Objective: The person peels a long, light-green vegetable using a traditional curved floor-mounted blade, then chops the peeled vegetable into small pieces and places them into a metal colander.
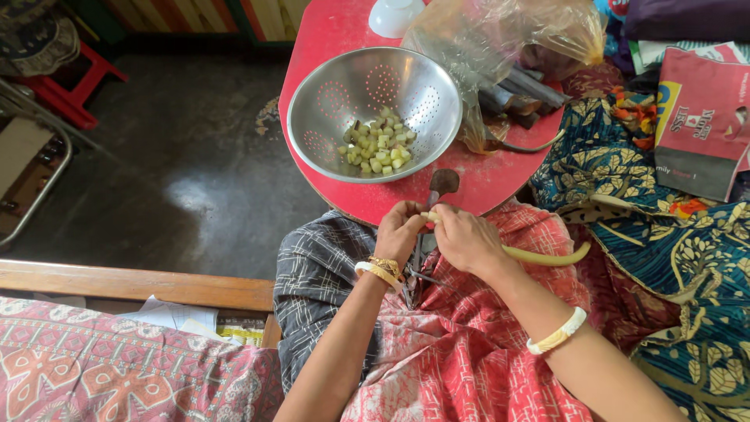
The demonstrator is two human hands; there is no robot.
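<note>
steel colander [426,94] holding pale cut pieces [378,144], left hand [400,233] and right hand [466,238] – fingers clamped on pale stalk [547,255]

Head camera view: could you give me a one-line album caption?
Two hands hold a pale peeled stalk over an upright blade, near a steel colander of cut pieces.

Cut pieces [379,144] in colander [422,86] on table [320,39]
</note>
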